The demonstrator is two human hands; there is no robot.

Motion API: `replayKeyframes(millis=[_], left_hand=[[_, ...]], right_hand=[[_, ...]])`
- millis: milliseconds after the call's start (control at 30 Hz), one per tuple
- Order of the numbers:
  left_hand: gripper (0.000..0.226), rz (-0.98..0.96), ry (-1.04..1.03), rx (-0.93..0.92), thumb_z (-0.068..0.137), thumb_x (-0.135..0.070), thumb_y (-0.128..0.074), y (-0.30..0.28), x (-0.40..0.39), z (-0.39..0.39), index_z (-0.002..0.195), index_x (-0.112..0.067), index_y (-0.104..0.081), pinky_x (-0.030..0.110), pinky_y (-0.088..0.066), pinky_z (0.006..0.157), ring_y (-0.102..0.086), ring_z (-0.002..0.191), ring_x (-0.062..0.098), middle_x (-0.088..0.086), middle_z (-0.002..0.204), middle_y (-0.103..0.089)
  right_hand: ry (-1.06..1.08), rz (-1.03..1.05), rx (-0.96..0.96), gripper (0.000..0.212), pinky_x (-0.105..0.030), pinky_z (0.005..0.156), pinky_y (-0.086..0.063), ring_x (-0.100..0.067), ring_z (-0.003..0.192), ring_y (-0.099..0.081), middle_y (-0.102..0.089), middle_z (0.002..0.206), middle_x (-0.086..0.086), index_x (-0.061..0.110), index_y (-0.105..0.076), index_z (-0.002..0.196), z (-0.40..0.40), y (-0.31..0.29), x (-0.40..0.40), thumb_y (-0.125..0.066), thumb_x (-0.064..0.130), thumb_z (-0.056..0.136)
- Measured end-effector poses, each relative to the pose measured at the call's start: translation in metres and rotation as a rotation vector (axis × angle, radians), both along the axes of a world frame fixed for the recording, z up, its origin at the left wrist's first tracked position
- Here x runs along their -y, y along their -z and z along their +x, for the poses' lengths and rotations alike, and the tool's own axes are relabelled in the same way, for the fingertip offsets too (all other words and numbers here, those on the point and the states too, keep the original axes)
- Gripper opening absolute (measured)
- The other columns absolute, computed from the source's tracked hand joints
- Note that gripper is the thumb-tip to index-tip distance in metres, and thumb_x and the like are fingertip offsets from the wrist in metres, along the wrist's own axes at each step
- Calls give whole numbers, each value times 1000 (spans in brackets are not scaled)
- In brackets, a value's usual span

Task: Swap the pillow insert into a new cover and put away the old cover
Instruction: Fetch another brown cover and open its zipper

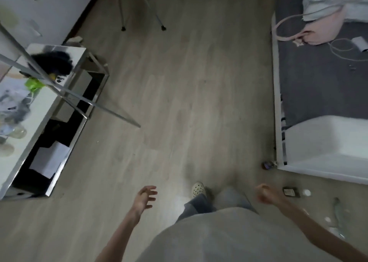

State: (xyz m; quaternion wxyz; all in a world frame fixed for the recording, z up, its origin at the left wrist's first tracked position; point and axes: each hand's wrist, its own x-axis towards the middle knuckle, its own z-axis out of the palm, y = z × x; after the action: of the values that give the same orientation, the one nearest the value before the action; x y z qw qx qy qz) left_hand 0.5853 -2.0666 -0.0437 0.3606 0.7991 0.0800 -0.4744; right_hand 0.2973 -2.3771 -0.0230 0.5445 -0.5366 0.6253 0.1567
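Pillow (pixel 326 142), if that pale block is it: lying white and plump on the grey bed (pixel 310 78) at the right, well apart from both hands, its far side cut off by the frame edge. Can't tell whether a cover is on it or just the bare insert. No spare cover plainly visible anywhere.

Left hand (pixel 145 197) out in front, fingers spread and relaxed, holding nothing. Right hand (pixel 265 195) blurred, fingers loosely curled, apparently holding nothing, though smear makes that hard to call. Both over bare floor (pixel 179 102), one spotted slipper (pixel 198 189) poking out below.

Looks like the walk-up stage, nothing handled yet. Best approach, probably: turn right toward the bed, get both hands on the pillow's short end, find the opening before tugging, then draw the insert out by its corners rather than yanking the middle. Worth stepping around the small clutter (pixel 291 192) on the floor near the bed corner.

Further out: pink bag (pixel 310 32) and a looped cable (pixel 342 46) on the bed, pale bedding bunched behind. Table (pixel 65 62) at left with a dark bundle and something green on top, all too blurred to name. Metal legs (pixel 123 29) at top, whatever they carry cut off.
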Motion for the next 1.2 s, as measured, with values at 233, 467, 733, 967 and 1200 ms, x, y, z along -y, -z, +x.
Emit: replayKeyframes(millis=[233,467,733,967,1200], left_hand=[[25,-58,90,56,96,-2,-42,-17,148,115,111,-10,-60,33,-41,77,-55,88,26,12,108,-62],[30,-50,58,27,97,-2,-41,-10,261,184,122,-2,-58,36,-42,83,-55,95,29,15,112,-61],[31,-67,-125,-21,101,-2,-34,-18,347,223,124,3,-54,32,-40,71,-53,95,30,18,111,-59],[28,-90,-407,21,101,-1,-34,-20,386,287,119,-1,-55,34,-39,78,-52,93,29,17,111,-59],[23,-240,-551,170,102,-5,-35,-22,461,448,115,-7,-54,35,-40,82,-52,96,28,15,111,-58]], right_hand=[[208,94,-104,23,-25,54,-37,-24,52,-50,-58,62,-17,-12,-58,102,6,33,63,-38,-13,90],[192,115,-96,19,-12,29,-34,-13,27,-51,-57,43,-13,-8,-59,86,76,62,189,-40,-10,92],[-110,42,-38,19,-24,52,-45,-22,55,-57,-63,66,-15,1,-64,88,261,38,364,-52,-11,79],[-343,-110,39,25,-16,36,-36,-3,27,-46,-51,44,-6,-11,-62,101,458,43,467,-41,-15,88],[-550,-120,165,32,-15,43,-39,3,30,-49,-54,56,-4,-15,-58,113,664,22,513,-36,-15,90]])
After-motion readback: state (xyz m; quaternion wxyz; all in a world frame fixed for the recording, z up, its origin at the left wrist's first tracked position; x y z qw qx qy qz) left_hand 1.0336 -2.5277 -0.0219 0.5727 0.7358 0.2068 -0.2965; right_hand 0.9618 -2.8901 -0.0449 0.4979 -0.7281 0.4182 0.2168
